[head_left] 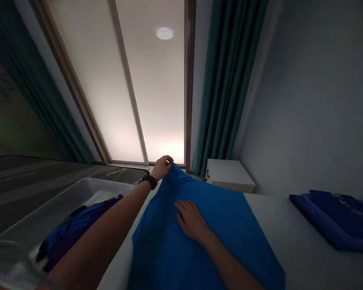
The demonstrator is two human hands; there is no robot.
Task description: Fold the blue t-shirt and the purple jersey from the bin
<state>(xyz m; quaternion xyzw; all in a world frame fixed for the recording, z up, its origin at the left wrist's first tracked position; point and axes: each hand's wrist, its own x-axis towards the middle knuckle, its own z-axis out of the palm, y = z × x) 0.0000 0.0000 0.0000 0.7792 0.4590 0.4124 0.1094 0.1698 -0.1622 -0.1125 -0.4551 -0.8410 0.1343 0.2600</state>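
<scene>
The blue cloth [226, 217] is pinched at its far corner by the left hand [161, 167] and touched by the flat, unclosed right hand [192, 220].

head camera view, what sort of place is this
Probably a room in a home, perhaps a bedroom: a long teal curtain hangs beside tall pale panels, a small white cabinet stands near the wall, and a blue cloth is spread on a white surface.
</scene>
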